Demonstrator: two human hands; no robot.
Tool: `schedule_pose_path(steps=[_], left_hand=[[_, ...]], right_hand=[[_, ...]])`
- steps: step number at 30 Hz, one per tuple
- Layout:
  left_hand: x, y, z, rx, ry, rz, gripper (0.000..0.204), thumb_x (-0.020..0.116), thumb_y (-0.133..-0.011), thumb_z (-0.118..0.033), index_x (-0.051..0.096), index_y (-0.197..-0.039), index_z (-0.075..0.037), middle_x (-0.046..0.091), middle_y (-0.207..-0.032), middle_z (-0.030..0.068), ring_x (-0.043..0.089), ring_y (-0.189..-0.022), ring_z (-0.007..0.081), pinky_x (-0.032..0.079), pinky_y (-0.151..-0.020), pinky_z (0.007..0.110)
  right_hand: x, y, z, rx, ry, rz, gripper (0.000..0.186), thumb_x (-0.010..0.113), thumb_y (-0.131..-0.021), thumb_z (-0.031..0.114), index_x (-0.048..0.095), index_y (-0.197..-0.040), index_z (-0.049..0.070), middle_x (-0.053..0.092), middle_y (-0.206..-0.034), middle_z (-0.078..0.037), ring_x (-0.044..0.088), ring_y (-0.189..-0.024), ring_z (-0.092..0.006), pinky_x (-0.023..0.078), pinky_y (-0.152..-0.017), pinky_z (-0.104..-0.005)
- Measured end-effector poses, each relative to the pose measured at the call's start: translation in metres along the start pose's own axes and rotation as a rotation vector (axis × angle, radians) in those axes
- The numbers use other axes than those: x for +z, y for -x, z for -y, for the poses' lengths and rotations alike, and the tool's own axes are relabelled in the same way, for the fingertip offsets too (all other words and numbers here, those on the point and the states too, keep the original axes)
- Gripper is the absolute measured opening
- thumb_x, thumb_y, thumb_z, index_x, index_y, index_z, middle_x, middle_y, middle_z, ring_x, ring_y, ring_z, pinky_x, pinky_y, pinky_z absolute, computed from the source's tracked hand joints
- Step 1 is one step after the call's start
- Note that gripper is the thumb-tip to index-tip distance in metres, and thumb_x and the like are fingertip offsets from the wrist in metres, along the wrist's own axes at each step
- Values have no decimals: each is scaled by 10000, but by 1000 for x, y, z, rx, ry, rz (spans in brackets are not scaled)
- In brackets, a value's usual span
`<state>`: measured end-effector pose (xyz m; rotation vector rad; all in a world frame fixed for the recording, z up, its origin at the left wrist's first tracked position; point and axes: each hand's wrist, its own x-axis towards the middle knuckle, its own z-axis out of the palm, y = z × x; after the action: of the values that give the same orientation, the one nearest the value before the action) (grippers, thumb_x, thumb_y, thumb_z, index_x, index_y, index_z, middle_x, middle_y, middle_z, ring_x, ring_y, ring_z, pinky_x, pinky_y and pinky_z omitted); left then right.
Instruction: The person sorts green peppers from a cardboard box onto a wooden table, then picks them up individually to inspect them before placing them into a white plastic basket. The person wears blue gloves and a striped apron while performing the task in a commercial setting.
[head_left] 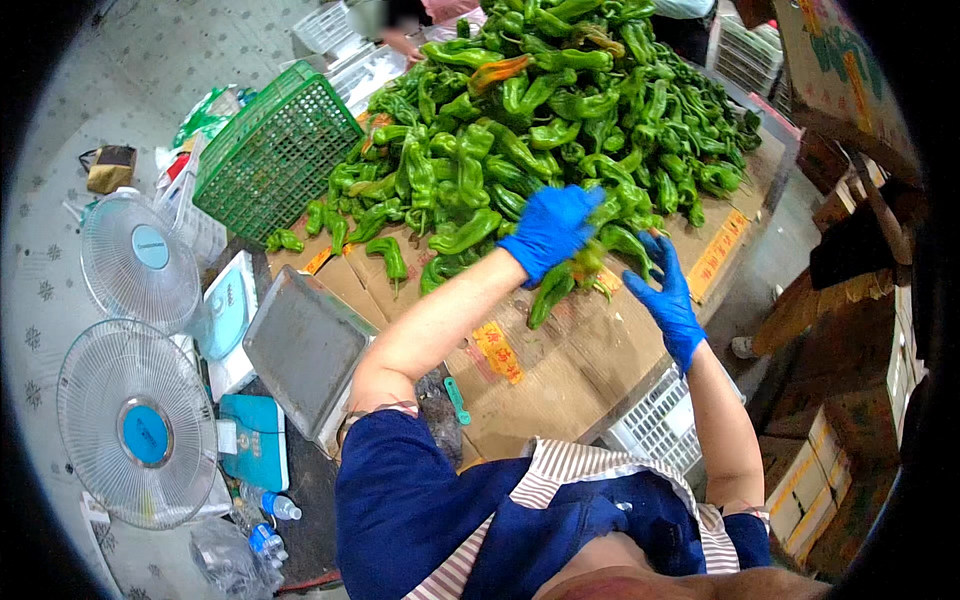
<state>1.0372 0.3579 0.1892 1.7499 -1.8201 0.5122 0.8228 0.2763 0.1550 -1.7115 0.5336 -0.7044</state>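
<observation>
A few glossy, wrinkled green peppers hang bunched in the closed, blue-gloved left hand at the near edge of the big pepper heap, over flattened brown cardboard. The gloved right hand is open beside them, fingers spread, holding nothing. A green mesh basket leans left of the heap; a grey scale tray and two round fans stand farther out.

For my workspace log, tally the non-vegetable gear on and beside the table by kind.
Fans: 2, white, the second fan nearer.
Green mesh basket: 1
Metal tray: 1
White crate: 1
Blue gloves: 2, left hand, right hand, among the green peppers.
Total: 7
</observation>
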Motion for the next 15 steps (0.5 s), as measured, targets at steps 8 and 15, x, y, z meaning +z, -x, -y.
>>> schedule_pose_path(steps=[8,15], left_hand=[[29,-70,100,-68,203,87,403,683,-700,-151,592,-1086,-81,574,-1103,143,539,-1002,305,422,-886,373],[19,-124,280,-615,-395,37,351,571,-709,-135,569,-1051,-52,556,-1062,210,545,-968,367,446,-833,436]], right_hand=[[-6,-47,-62,524,-699,185,412,591,-837,191,456,-1202,55,605,-1029,-78,603,-868,-183,500,-748,-296],[-10,-30,-80,808,-1281,-125,405,576,-841,386,545,-1069,52,602,-977,-102,589,-908,-260,487,-831,-419]])
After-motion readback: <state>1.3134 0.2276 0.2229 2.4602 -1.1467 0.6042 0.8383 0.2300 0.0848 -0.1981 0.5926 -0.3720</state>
